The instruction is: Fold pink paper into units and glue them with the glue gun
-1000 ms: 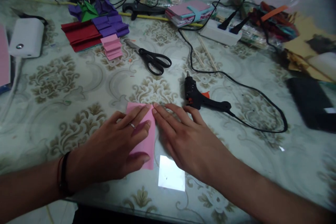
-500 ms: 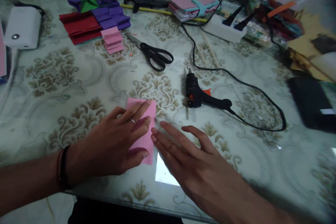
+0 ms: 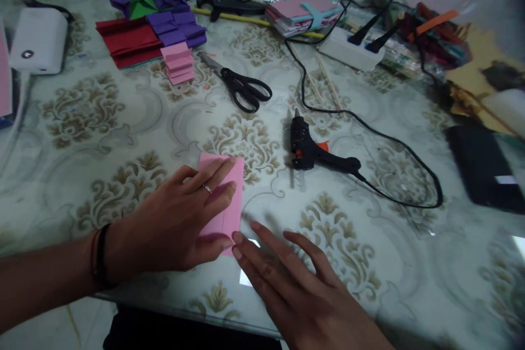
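Note:
A pink paper strip point(image 3: 233, 197) lies upright in front of me on the patterned table, with a straight crease or fold line showing near its middle. Across it rests my left hand point(image 3: 184, 213), fingers stretched out and pressing the paper flat; the hand covers much of its left side. My right hand point(image 3: 291, 284) has its fingers extended, and fingertips touch the strip's lower right edge close to my left thumb. Beyond the hands, a black glue gun point(image 3: 311, 147) lies to the right and black-handled scissors point(image 3: 246, 88) lie farther back.
Pleated pink paper point(image 3: 179, 63), red paper point(image 3: 129, 42) and purple paper point(image 3: 176, 27) lie at the back left. A white power bank-like box point(image 3: 39, 38) is far left. The glue gun's cord loops right toward a white power strip point(image 3: 353, 48). A black phone-like slab point(image 3: 484, 167) lies at right.
My right hand has slid down along the strip's right edge, toward me. My left hand stays in place on the paper. The view has shifted slightly.

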Motion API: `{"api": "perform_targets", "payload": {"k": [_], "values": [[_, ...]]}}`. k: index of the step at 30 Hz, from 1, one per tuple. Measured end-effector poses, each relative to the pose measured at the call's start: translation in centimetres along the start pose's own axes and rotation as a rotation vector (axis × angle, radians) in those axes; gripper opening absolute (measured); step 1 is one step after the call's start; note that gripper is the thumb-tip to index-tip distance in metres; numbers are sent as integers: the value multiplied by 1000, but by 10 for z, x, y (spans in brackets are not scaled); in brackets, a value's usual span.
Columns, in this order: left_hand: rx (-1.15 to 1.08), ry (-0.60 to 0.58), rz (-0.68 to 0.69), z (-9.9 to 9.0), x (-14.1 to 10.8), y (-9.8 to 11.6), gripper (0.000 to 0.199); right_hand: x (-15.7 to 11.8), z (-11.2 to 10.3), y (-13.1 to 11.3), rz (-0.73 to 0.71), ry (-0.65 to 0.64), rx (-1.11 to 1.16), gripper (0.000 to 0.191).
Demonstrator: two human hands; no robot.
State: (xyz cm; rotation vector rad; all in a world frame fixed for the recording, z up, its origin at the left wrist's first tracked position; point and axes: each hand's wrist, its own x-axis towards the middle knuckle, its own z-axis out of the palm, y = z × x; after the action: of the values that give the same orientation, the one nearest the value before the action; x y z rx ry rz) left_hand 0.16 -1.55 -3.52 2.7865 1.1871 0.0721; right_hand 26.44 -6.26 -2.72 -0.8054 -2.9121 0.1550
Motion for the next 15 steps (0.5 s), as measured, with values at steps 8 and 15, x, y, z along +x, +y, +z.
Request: {"api": "perform_targets", "payload": {"k": [8, 15], "values": [[-32, -37, -14, -1, 2, -1, 78, 2, 3, 16, 16, -60, 113, 40], [-52, -47, -9, 1, 1, -1, 83, 22, 10, 33, 43, -38, 74, 51]]}}
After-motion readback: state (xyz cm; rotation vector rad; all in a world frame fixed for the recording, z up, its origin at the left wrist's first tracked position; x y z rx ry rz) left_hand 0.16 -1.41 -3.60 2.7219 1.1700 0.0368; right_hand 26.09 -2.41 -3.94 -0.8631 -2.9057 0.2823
